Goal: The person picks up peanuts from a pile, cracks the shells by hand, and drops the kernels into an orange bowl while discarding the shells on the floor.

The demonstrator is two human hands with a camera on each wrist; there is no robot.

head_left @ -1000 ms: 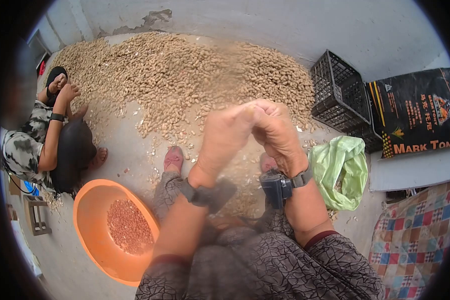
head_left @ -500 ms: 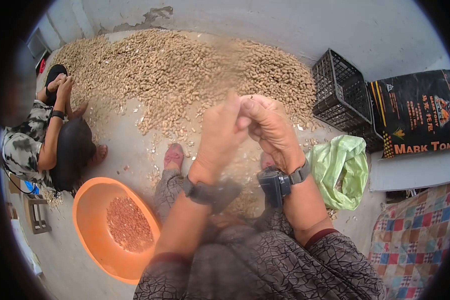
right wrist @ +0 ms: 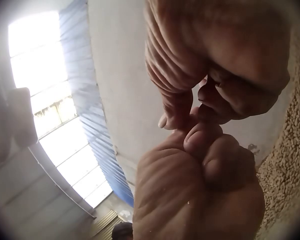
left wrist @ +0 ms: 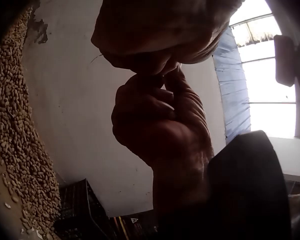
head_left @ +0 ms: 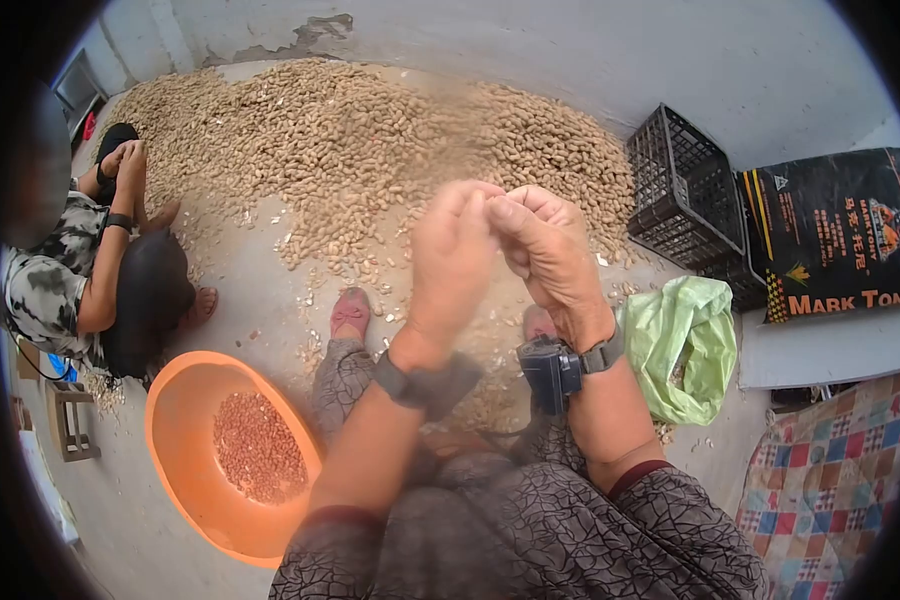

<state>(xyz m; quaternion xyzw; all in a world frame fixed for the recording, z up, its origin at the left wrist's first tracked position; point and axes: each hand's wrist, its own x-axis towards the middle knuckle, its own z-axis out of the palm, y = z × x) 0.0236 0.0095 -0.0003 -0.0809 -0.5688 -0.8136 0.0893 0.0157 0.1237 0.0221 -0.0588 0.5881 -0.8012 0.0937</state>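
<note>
Both hands are raised in front of the body and meet at the fingertips. The left hand [head_left: 448, 265], blurred by motion, has its fingers curled inward against the other hand's thumb and forefinger. My right hand [head_left: 550, 250] is bent at the fingers, thumb toward the forefinger. Between them they pinch a peanut, almost wholly hidden by the fingers. In the right wrist view the left hand [right wrist: 200, 185] is below, its fingertips touching those of the right hand [right wrist: 220, 50]. A large heap of unshelled peanuts [head_left: 360, 140] lies ahead on the floor.
An orange basin [head_left: 185, 470] with reddish peanut kernels [head_left: 260, 450] stands at the left. Right of the legs are a green plastic bag [head_left: 685, 350], black crates [head_left: 675, 190] and a black printed sack [head_left: 835, 235]. Another person [head_left: 65, 290] sits at the far left.
Half a second ago the left hand's fingers were lifted and spread a little beside the right hand. Now they are curled in and meet the right fingertips; the right hand has barely moved.
</note>
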